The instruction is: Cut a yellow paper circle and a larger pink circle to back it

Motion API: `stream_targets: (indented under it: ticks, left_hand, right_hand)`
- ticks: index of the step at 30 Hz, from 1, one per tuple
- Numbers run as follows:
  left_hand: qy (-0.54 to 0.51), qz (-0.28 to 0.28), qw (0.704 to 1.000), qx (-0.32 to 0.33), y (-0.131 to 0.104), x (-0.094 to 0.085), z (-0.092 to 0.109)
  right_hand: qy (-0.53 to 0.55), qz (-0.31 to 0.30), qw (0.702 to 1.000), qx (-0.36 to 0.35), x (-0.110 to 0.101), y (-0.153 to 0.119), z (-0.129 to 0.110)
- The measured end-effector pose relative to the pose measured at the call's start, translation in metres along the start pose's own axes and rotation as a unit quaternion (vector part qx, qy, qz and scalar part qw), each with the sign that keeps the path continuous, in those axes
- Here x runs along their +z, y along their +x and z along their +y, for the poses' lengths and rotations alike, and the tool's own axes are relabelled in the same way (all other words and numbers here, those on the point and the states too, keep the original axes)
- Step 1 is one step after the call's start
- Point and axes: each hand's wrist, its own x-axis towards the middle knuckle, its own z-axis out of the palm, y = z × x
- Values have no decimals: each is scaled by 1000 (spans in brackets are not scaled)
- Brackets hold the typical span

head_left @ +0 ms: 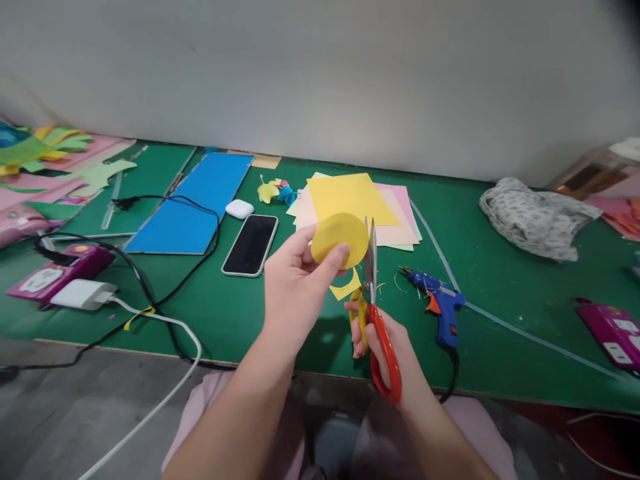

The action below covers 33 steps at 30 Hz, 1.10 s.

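"So, where do the scissors point?"

"Away from the body, blades slightly apart, their long axis running from the handles near the person up to tips by the right edge of the yellow circle."

"And the fingers?"

"The left hand pinches the circle, thumb on top, its face towards the camera. The right hand is curled through the handles, above the green table, left of the glue gun."

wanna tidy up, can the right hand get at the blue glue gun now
Probably yes, once freed: the right hand holds the scissors, but the blue glue gun lies close by, just to its right.
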Motion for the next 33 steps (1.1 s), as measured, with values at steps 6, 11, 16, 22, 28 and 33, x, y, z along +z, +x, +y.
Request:
stream_targets:
  ticks: [6,11,16,22,28,33]
  left_hand:
    - [8,2,1000,5,0,0,1]
    - [12,-3,1000,-3,0,0,1]
    - [22,-3,1000,-7,-1,0,1]
    - [9,-9,1000,-18,-2,1,2]
    - [9,-3,1000,-12,-1,1,2]
    - [12,5,1000,-11,1,1,3]
  right_hand:
    - [-9,0,1000,6,1,0,-2]
    - [-10,0,1000,-7,0,0,-1]
    - [0,-1,1000,-9,0,0,0]
    - [5,5,1000,-2,0,-1,-3]
    - [0,3,1000,-4,0,-1,-5]
    - [-16,3,1000,8,1,-2,-8]
